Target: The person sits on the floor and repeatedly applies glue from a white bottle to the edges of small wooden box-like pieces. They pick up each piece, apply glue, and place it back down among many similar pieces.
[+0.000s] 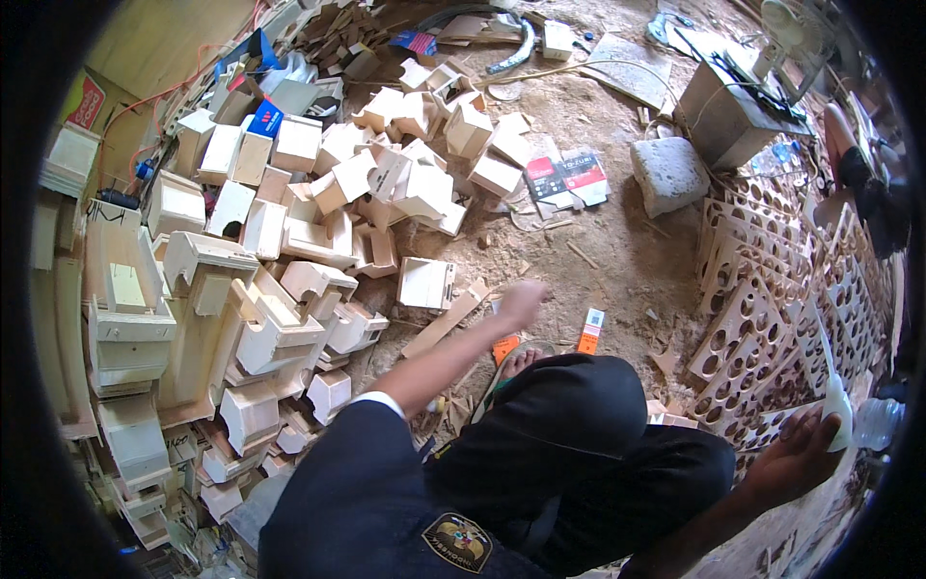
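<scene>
My left hand [522,305] is stretched out over the dusty floor, a little blurred. Its fingers look curled together, and what they hold, if anything, is hidden. Below it lie a thin wooden strip [447,318] and an orange packet [505,347], partly covered by my wrist and foot. Another orange and white packet [590,331] rests just beyond my knee. At the far right, my right hand [797,457] is closed round a white squeeze bottle [839,417], whose long thin nozzle points up. A clear plastic bottle [879,424] shows beside it.
Many wooden box-like pieces [280,333] are stacked and heaped at the left. Plywood sheets with round holes [748,318] lie at the right. A pale block [667,176], a metal box [738,116] and red-black cardboard [569,179] are farther off. Another person's leg [847,145] shows at upper right.
</scene>
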Motion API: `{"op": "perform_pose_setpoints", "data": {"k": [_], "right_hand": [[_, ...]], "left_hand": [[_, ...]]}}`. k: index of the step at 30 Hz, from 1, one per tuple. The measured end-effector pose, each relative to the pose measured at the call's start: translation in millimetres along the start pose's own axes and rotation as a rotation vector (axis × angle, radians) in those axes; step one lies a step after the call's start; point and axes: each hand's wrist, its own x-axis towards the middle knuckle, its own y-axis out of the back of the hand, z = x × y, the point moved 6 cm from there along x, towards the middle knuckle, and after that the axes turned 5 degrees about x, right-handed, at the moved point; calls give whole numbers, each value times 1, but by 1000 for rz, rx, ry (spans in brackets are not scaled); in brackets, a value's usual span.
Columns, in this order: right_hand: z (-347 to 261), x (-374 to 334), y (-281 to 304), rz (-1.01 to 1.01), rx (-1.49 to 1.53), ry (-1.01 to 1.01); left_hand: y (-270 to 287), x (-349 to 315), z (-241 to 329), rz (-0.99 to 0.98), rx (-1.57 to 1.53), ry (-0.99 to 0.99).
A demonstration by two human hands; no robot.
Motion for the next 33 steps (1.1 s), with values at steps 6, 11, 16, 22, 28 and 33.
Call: {"op": "perform_pose_setpoints", "data": {"k": [6,11,16,22,28,33], "right_hand": [[-1,-10,-14,114,386,-302],[-26,-6,-21,56,506,-398],[-47,-2,-18,75,449,-268],[-48,2,-11,32,408,-210],[-61,2,-12,-23,477,-120],[-70,3,-3,-33,650,-176]], "left_hand": [[35,-51,-128,-195,752,-192],[43,-64,-123,-479,994,-389],[104,-40,-98,-618,997,-134],[252,-6,18,21,-339,111],[305,3,169,145,-1356,-84],[299,-13,250,-87,-1505,21]]}}
